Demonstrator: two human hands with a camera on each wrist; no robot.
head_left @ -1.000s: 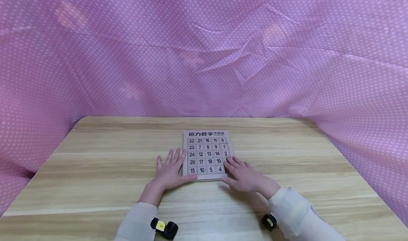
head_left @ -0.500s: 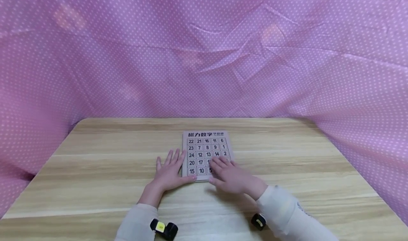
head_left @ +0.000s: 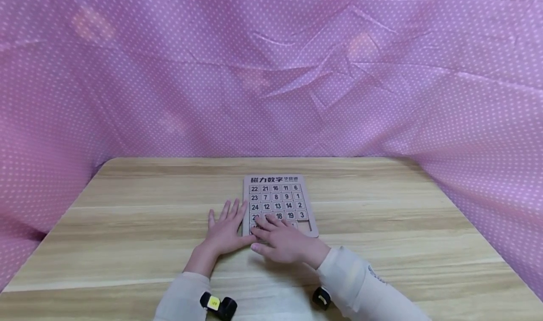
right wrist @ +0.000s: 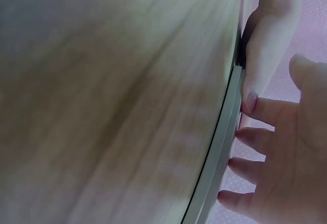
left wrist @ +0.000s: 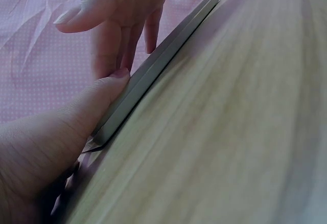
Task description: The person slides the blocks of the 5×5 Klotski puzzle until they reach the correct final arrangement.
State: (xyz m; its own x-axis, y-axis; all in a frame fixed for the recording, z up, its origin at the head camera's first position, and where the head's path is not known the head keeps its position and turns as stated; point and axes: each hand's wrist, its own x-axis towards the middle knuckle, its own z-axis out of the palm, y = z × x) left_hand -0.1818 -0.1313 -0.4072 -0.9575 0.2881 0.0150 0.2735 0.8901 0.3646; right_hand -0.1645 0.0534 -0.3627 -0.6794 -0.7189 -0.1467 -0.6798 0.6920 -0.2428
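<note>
A sliding number puzzle [head_left: 276,197] lies flat on the table, its numbered tiles in a grid under a dark printed heading. At its bottom right corner a gap in the grid [head_left: 304,226] shows below the 3 tile [head_left: 301,215]. My left hand [head_left: 224,234] is spread along the puzzle's left side, with the thumb by the lower left corner. My right hand [head_left: 283,242] lies over the lower left part, its fairly straight fingertips on the bottom rows. It hides several tiles there. In the right wrist view, its fingers [right wrist: 248,170] reach onto the puzzle's front edge [right wrist: 217,152].
The puzzle rests on a wood-grain table [head_left: 382,208]. Behind and to both sides hangs a pink cloth [head_left: 271,76] with white dots. A black wrist camera [head_left: 218,305] is strapped at the left sleeve, and another black device [head_left: 321,298] sits by the right sleeve.
My right hand has slid left from the puzzle's right edge to its lower left tiles, uncovering the 3 tile and the gap. My left hand has stayed in place.
</note>
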